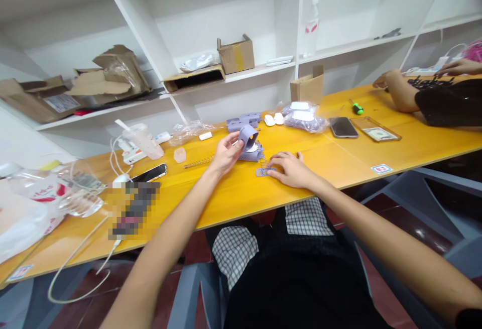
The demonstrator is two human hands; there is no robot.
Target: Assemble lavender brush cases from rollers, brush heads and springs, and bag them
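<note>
My left hand (pixel 228 152) is closed on a purple plastic housing (pixel 248 138), hollow with a squarish opening, raised just above the table. Below and behind it lie more purple plastic parts (pixel 253 155). My right hand (pixel 289 168) rests low on the table, its fingers at a small flat purple-grey plate (pixel 261 172) with thin metal springs (pixel 263 163) beside it. Whether those fingers grip anything is hidden. A long coil spring (pixel 199 162) lies to the left of my left hand. Further purple housings (pixel 244 122) are stacked behind.
Bagged purple parts (pixel 307 118), white pieces (pixel 274 119) and a phone (pixel 344 127) lie behind and right. Beyond them are a green-black screwdriver (pixel 356 107) and a co-worker's arm (pixel 397 90). Cables, another phone (pixel 149 173) and a water bottle (pixel 56 191) occupy the left. White shelves hold cardboard boxes (pixel 237 55).
</note>
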